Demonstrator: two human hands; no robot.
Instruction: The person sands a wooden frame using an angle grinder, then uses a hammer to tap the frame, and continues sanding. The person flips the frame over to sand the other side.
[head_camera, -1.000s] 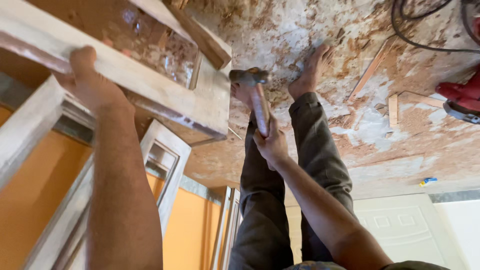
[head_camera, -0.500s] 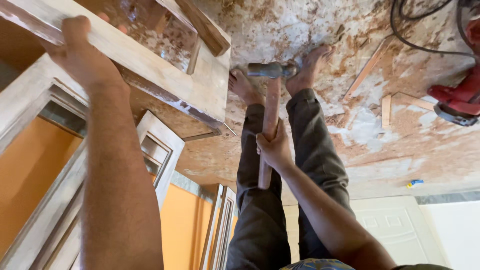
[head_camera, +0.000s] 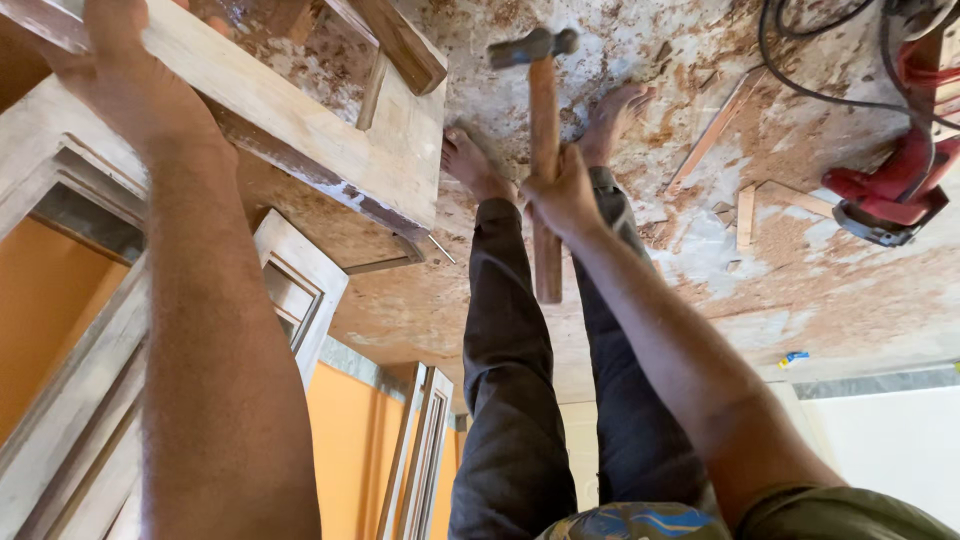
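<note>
My left hand (head_camera: 130, 80) grips the top rail of a pale wooden frame (head_camera: 300, 130) at the upper left. A thin nail (head_camera: 440, 248) sticks out near the frame's corner. My right hand (head_camera: 565, 195) is closed around the middle of the wooden handle of a hammer (head_camera: 543, 110). Its steel head sits out past my bare feet (head_camera: 470, 165), and the handle runs between my legs. The hammer is clear of the frame, to its right.
A red power tool (head_camera: 885, 195) with a black cable (head_camera: 800, 90) lies on the dusty, sawdust-strewn floor at the right. Wood offcuts (head_camera: 745, 215) lie near it. More panelled wooden frames (head_camera: 300, 290) lean against an orange wall (head_camera: 50, 300) on the left.
The hammer has swung away from the frame's corner, its head going out past my feet. My left hand keeps its hold on the frame.
</note>
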